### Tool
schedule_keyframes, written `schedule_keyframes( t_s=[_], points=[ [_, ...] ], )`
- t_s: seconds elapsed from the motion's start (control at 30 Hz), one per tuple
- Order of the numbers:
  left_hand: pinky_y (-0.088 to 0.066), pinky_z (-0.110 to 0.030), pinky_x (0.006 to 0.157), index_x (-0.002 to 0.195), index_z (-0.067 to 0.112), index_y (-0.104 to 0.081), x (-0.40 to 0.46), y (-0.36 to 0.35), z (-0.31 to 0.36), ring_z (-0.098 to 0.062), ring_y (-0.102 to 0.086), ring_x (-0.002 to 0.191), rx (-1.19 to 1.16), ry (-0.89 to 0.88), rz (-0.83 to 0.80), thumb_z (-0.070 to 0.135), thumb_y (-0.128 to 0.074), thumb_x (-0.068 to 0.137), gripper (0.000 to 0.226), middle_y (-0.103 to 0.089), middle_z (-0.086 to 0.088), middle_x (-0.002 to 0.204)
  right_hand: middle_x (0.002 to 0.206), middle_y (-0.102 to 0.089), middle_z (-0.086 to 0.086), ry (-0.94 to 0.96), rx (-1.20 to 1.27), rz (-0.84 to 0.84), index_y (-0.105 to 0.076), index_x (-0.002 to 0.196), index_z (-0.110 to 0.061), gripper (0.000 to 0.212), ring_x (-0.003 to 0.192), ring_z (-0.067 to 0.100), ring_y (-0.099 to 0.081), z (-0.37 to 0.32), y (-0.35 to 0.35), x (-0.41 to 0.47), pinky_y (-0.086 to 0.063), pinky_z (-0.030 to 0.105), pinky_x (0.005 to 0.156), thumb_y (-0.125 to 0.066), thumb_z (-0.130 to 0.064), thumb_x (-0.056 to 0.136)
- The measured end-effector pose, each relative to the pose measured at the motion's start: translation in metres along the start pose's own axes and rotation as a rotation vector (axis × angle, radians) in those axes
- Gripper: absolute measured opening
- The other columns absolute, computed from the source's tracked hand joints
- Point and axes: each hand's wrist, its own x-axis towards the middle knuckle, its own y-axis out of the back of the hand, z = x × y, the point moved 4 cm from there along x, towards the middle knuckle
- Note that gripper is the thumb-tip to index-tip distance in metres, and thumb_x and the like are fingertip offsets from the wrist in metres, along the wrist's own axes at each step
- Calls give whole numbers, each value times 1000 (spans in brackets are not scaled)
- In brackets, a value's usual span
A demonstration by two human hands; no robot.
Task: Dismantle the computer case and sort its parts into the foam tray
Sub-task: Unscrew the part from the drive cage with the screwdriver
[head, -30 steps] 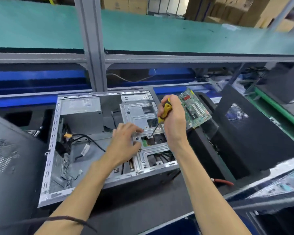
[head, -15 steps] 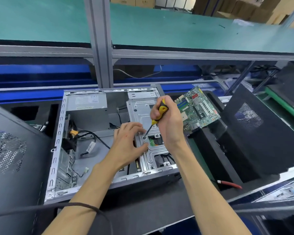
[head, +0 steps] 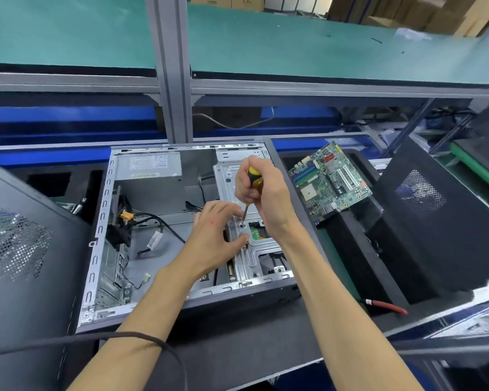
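The open computer case [head: 96, 249] lies on its side in front of me, with a grey power supply [head: 150, 182] at its back left and a silver drive bracket [head: 254, 258] at its right. My right hand [head: 266, 198] grips a yellow-and-black screwdriver [head: 253, 179] held nearly upright, its tip on a screw in the bracket. My left hand [head: 218, 235] rests on the bracket beside the tip, with fingers curled close around the shaft's lower end. A green motherboard [head: 331, 182] lies tilted in the black foam tray [head: 350, 249] to the right.
A black side panel [head: 441, 221] with a mesh vent leans in the tray at right. Another dark panel [head: 17, 249] stands at the left. A red-handled tool [head: 387, 306] lies by the tray's front. Loose cables [head: 158, 221] run inside the case. A grey frame post [head: 172, 69] rises behind.
My view has shifted closer and slightly left. The screwdriver has tipped more upright over the bracket screw, and my left fingers have closed in around its tip.
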Motion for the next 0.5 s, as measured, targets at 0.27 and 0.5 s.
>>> schedule_keyframes(
  t_s=[0.27, 0.5],
  points=[
    [-46, -34, 87, 111, 26, -71, 5, 9, 14, 1, -57, 93, -143, -20, 147, 21, -64, 97, 17, -68, 22, 99, 56, -46, -6, -45, 48, 79, -50, 59, -27, 36, 56, 15, -39, 1, 12, 7, -30, 38, 63, -44, -41, 92],
    [-48, -21, 76, 95, 36, -65, 8, 13, 14, -3, -61, 83, -152, -4, 148, 19, -66, 95, 17, -68, 24, 88, 59, -50, -2, -2, -24, 82, -58, 71, -26, 42, 57, 13, -47, -4, 1, 2, -41, 24, 60, -44, -55, 99]
  ],
)
